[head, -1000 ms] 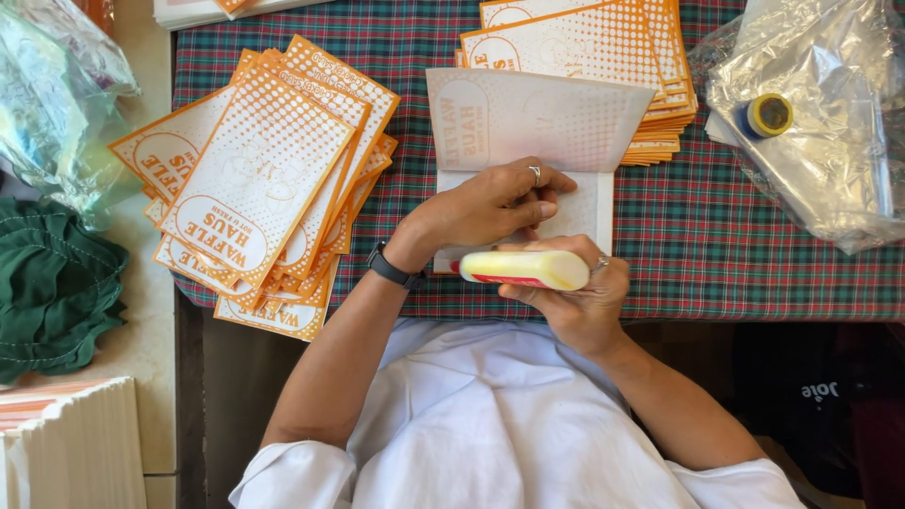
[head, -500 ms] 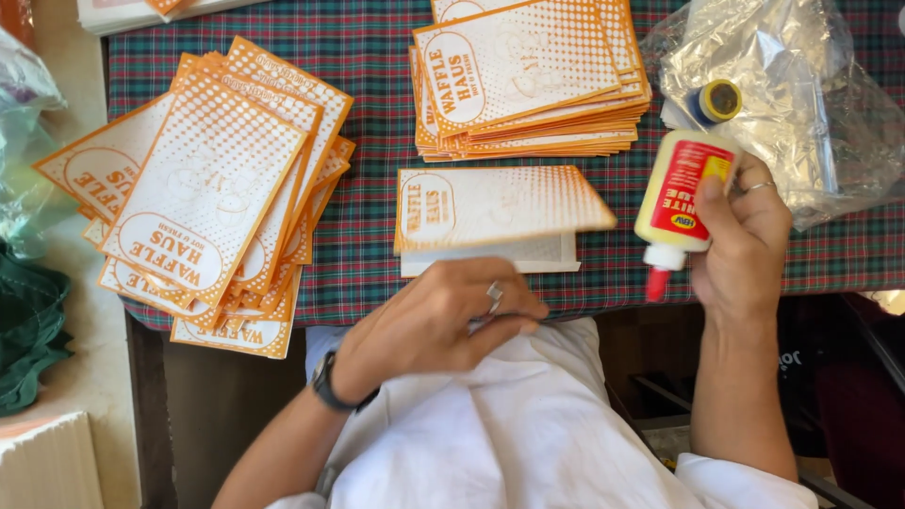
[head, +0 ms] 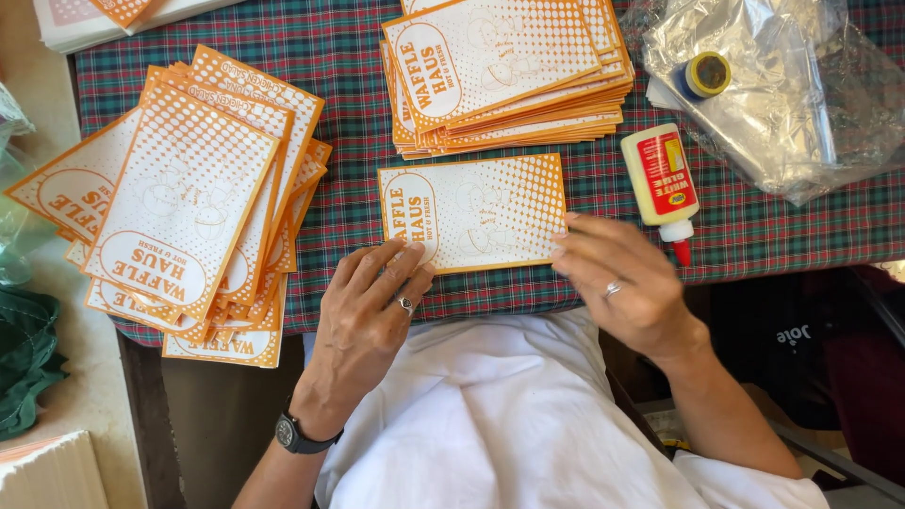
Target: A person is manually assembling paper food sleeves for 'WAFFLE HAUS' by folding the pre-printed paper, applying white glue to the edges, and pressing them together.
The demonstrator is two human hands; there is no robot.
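Two bag stacks: a fanned stack point(head: 189, 198) at 9 o'clock, a squared stack point(head: 509, 75) at 12. One single bag point(head: 476, 212) lies centre, long axis left-right, orange-dotted white. Left hand point(head: 372, 302) rests flat and unclenched on its lower-left corner; right hand point(head: 617, 283) presses its right edge, fingers extended. One glue bottle point(head: 660, 184) at 3 o'clock, red nozzle toward the person.

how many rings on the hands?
2: one ring on the left hand, one ring on the right hand. Others may be hidden.
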